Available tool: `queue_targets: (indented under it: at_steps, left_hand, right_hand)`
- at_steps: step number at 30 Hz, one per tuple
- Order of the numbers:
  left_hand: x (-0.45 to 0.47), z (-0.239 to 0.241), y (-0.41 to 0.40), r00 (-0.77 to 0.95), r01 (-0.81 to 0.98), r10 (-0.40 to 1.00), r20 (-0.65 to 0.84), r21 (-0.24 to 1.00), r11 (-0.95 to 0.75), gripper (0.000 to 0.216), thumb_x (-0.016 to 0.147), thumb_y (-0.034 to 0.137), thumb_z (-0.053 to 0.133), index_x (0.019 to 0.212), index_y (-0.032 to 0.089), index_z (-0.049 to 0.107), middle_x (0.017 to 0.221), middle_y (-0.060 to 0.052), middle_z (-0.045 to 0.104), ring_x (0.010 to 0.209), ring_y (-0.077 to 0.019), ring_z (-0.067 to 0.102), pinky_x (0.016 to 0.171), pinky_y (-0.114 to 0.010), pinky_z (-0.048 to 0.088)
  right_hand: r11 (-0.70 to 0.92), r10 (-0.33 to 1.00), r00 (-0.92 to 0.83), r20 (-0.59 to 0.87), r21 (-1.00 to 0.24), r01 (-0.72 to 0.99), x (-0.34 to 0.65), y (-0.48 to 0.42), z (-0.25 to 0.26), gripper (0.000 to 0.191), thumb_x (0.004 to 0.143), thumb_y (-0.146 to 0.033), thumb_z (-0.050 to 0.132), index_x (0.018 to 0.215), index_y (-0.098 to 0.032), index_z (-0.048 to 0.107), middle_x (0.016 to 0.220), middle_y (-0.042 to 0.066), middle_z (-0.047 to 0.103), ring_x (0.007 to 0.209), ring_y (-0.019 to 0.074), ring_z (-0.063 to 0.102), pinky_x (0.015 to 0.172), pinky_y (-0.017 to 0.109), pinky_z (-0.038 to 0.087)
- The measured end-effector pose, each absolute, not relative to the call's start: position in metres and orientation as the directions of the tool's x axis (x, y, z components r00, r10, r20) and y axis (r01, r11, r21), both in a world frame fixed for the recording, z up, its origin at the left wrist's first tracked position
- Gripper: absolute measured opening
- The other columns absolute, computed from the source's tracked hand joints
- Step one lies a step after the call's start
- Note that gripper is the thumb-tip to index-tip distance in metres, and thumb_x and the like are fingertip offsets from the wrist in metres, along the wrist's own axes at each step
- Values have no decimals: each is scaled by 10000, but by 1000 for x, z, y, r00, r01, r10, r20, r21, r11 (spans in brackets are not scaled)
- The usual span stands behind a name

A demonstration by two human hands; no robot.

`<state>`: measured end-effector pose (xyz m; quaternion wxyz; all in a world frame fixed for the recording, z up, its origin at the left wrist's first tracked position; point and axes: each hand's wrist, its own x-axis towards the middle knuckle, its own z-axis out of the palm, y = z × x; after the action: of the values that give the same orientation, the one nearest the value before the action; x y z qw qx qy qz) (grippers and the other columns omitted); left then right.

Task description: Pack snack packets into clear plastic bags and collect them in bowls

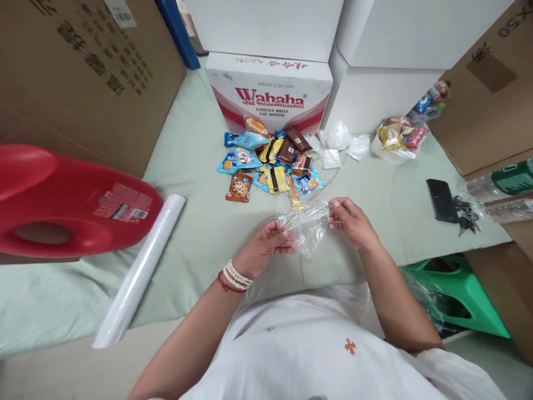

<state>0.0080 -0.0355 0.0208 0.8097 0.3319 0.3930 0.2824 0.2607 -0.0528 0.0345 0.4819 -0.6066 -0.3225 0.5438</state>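
Observation:
A clear plastic bag (310,225) is stretched between my two hands, just above the front of the table. My left hand (266,244), with a beaded bracelet at the wrist, pinches its left side. On the opposite side, my right hand (350,219) grips the bag's upper right edge between thumb and fingers. Beyond the bag lies a pile of wrapped snacks: a brown cookie packet (239,188), yellow packets (276,179), blue packets (245,159) and dark brown packets (296,139). A thin yellow-orange stick packet (293,191) lies closest to the bag.
Behind the snacks stands a Wahaha carton (270,91). A white bowl (387,153) of packaged snacks sits to the right, near a black phone (442,200) and keys (467,215). At left are a red jug (75,205) and a plastic film roll (141,269); a green stool (466,294) stands lower right.

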Motion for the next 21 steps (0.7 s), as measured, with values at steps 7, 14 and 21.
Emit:
queue_targets:
  at_steps: [7, 14, 21]
  left_hand:
    - [14, 6, -35, 451, -166, 805, -386, 850, 500, 453, 718, 522, 868, 824, 185, 585, 773, 19, 670, 692, -124, 669, 687, -268, 565]
    - [-9, 7, -26, 416, -103, 696, -585, 730, 676, 529, 662, 575, 885, 886, 186, 604, 760, 7, 690, 534, -91, 623, 488, -198, 458]
    - [7, 14, -51, 370, 36, 641, -672, 700, 713, 624, 699, 719, 773, 939, 181, 571, 846, -43, 697, 460, -69, 531, 395, -197, 246]
  right_hand:
    - [-431, 883, 94, -459, -875, -221, 228, -86, 17, 729, 682, -402, 894, 1295, -269, 525, 779, -51, 665, 641, 146, 652, 563, 261, 566]
    - [-447, 877, 93, -471, -872, -197, 240, -88, 22, 419, 680, -442, 889, 949, -180, 703, 670, -38, 632, 542, 95, 554, 517, 224, 467]
    - [-348, 930, 106, -352, -936, -60, 215, -93, 18, 341, 783, -467, 790, 978, -209, 682, 712, -39, 596, 587, 115, 556, 571, 250, 477]
